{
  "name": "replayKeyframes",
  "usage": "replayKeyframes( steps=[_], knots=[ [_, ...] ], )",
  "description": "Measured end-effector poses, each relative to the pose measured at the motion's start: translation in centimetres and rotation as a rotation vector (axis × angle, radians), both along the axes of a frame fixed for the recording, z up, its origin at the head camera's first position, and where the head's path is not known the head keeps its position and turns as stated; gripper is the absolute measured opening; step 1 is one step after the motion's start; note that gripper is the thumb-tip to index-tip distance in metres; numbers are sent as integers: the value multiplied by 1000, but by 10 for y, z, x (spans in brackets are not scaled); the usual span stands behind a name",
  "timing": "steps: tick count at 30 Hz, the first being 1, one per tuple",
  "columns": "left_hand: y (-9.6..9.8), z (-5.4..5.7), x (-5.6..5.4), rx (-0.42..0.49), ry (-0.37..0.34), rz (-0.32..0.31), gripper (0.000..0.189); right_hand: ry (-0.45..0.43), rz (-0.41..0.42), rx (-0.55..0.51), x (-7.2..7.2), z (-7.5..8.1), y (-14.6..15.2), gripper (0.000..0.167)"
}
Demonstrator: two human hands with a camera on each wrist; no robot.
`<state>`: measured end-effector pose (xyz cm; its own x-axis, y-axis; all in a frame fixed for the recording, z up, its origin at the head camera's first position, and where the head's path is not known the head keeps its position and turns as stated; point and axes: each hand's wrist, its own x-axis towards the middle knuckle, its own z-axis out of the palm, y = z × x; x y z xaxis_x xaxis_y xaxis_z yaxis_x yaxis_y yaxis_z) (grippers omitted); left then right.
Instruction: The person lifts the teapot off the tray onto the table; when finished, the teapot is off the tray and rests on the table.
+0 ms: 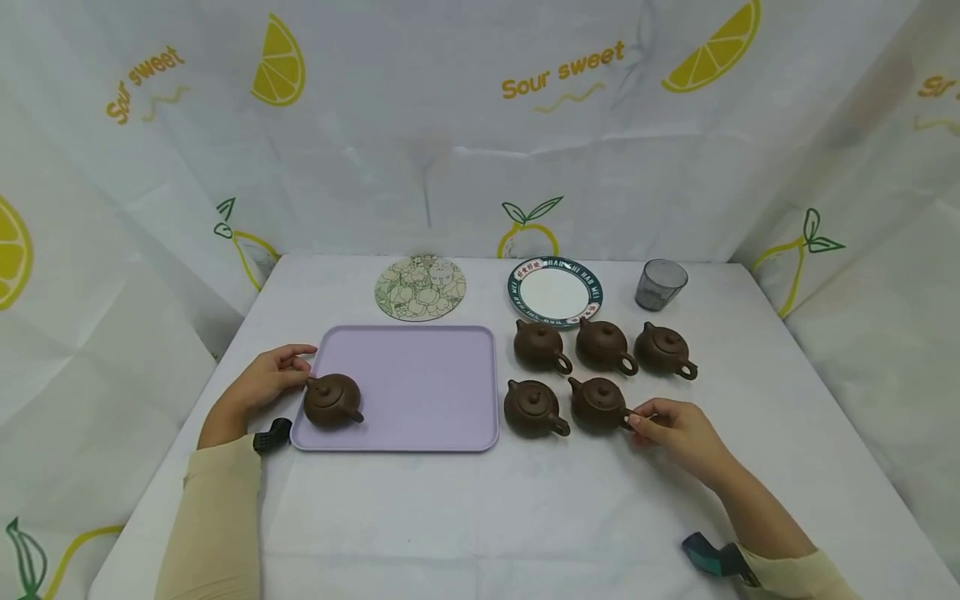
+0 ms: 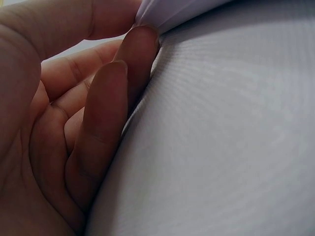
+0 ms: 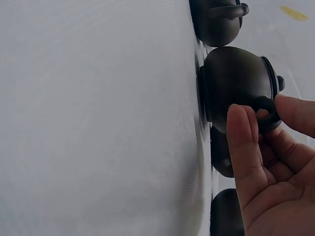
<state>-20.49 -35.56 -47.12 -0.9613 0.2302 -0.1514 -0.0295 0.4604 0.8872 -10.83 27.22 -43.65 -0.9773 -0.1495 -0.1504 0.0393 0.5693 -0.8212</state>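
A lilac tray (image 1: 420, 387) lies on the left half of the table, with one brown teapot (image 1: 332, 400) near its left edge. My left hand (image 1: 270, 379) holds the tray's left rim, thumb and fingertips at the edge in the left wrist view; the tray's corner (image 2: 170, 14) shows there. On the right, my right hand (image 1: 678, 433) pinches the handle of a brown teapot (image 1: 597, 405) between thumb and fingers. That teapot (image 3: 238, 81) appears upright, lid knob on top. Beside it stands another teapot (image 1: 532, 408).
Behind the gripped teapot, three more teapots stand in a row, including one (image 1: 664, 350) at the right. Farther back are a round patterned mat (image 1: 421, 288), a plate (image 1: 555, 292) with a dark green lettered rim and a grey clear glass (image 1: 660, 285). A printed curtain (image 1: 427, 167) hangs behind the table.
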Motion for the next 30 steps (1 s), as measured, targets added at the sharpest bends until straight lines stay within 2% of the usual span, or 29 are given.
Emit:
replayKeyframes(
  steps=[6,11,15,19,21,24,28,30],
  knots=[
    [1,0,2,-2,16,-9,49,-23,12,-15,7,1,4,24],
    [2,-1,1,-13,35,-16,48,-32,52,-43,7,0,8,23],
    [1,-1,1,-21,32,-13,47,-15,101,57,2,5,11,24],
    [1,1,2,-23,22,-6,49,74,89,152,-9,26,6,28],
    [1,3,3,-15,11,0,50,132,88,127,-17,38,-3,28],
    [0,4,3,-4,1,1,52,197,129,32,-27,51,-29,25],
    [1,3,3,10,-3,1,51,218,249,-78,-36,56,-78,20],
    [6,8,5,15,-9,0,51,212,312,-127,-38,54,-106,17]
  ],
)
